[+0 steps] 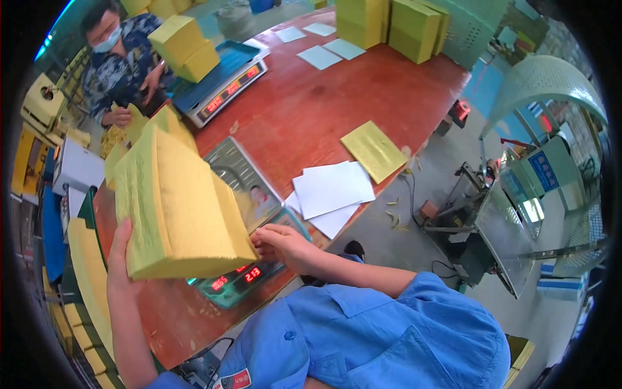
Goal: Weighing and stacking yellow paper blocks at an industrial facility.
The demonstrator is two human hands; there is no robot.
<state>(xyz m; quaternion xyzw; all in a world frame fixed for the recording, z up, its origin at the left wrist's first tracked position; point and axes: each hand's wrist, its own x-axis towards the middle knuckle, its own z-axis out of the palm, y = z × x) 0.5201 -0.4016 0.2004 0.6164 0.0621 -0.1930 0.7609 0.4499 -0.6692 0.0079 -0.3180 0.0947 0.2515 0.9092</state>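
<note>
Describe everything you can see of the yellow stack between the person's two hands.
The stack is a thick, tall block, apparently of many thin paper-like sheets. Its left face is greenish yellow and rippled; the broad face beside it is smoother and golden, with a step along its right side. It looks compact and unwrapped, and appears tilted. The left hand is against its lower left edge; the right hand has bent fingers at its lower right corner. It partly hides the scale; any contact there is unclear.

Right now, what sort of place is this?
Likely a workshop where paper is weighed and bundled. Signs: a thick stack of what looks like yellow paper being held, digital scales on a red table, and a metal machine at right.
</note>
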